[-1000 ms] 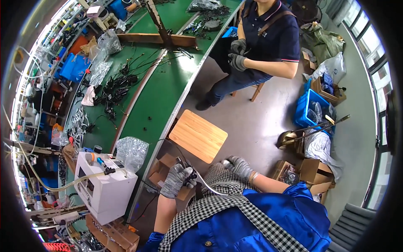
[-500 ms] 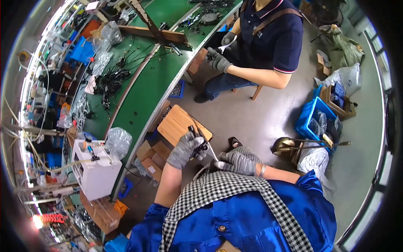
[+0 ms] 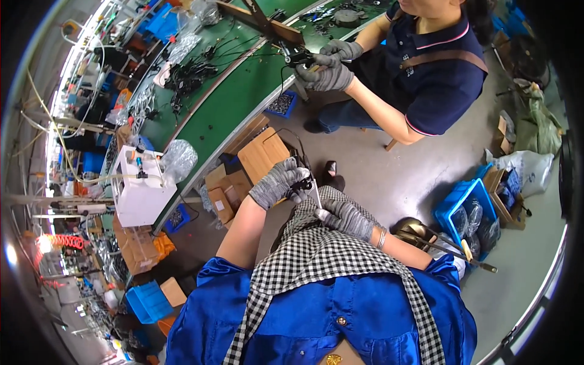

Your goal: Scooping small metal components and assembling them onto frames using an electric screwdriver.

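Note:
My left hand, in a grey knitted glove, is closed round a small black part in front of my body. A thin black cable loops up from that part. My right hand, gloved alike, pinches the lower end of a slim pale rod. The rod's upper end meets the black part at my left fingers; the exact contact is hidden. Both hands are above my checkered apron.
A wooden board lies beyond my left hand, by cardboard boxes. The green workbench carries black cables and a white machine. Across from me a seated co-worker handles a black part. Blue crates stand at right.
The view has shifted, with the bench and co-worker now further right. My hands still hold the black part and rod. The co-worker's hands have come together over a black part by the bench edge.

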`<state>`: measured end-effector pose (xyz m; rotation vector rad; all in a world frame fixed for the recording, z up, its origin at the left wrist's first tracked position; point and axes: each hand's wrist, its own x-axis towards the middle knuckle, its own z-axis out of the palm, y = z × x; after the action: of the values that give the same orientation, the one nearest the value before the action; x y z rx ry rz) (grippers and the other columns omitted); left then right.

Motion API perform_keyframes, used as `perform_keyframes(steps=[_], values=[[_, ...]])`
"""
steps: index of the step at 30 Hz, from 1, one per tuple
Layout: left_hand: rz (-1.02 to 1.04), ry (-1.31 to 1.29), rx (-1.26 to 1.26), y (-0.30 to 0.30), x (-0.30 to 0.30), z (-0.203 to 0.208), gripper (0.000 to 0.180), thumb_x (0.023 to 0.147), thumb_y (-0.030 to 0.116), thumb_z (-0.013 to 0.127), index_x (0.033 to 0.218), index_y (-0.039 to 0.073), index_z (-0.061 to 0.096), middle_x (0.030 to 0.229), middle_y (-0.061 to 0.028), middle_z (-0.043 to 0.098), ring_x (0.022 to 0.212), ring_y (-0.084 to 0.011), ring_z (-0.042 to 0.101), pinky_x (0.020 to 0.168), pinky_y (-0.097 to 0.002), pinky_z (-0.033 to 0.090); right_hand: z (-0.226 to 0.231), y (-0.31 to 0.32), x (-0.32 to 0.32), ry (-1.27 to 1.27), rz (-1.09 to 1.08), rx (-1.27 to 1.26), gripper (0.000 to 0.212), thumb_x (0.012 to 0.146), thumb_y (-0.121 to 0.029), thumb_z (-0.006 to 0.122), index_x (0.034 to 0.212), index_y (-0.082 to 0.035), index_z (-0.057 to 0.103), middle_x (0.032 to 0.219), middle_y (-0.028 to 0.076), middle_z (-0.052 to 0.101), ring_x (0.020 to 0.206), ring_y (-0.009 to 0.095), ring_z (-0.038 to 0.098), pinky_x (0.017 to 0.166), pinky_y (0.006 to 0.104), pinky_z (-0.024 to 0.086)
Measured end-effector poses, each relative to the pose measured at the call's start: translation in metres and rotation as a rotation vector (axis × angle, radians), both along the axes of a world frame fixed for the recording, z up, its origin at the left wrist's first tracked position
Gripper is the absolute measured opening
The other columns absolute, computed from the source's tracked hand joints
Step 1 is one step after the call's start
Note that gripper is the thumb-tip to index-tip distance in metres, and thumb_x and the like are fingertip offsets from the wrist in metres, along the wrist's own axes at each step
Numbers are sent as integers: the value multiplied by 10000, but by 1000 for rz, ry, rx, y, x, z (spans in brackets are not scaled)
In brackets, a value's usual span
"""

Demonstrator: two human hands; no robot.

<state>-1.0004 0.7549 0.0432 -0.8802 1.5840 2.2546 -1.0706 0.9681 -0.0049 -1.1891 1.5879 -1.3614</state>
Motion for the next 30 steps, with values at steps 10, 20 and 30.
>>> perform_keyframes(steps=[10, 20, 30], values=[[49, 83, 12, -2, 3, -6, 290, 811, 306, 673, 829, 28, 594, 680, -101, 638, 513, -179, 619, 421, -265, 507, 11, -2, -16, -168, 115, 161, 293, 904, -210, 559, 1102, 5, 585, 925, 196, 641, 889, 290, 618, 806, 354, 475], [229, 27, -9, -13, 40, -13, 333, 795, 320, 689, 929, 40, 569, 746, -95, 645, 532, -182, 622, 433, -276, 515, -24, -33, -8, -147, 222, 21, 262, 912, -233, 538, 1020, -1, 595, 910, 189, 621, 873, 318, 592, 803, 370, 460], [317, -22, -87, -46, 55, -11, 397, 782, 380, 688, 945, 32, 590, 760, -98, 646, 564, -185, 628, 448, -285, 518, -18, -74, -9, -40, 318, 71, 332, 929, -328, 489, 983, -16, 584, 823, 193, 607, 766, 329, 592, 707, 393, 465]])
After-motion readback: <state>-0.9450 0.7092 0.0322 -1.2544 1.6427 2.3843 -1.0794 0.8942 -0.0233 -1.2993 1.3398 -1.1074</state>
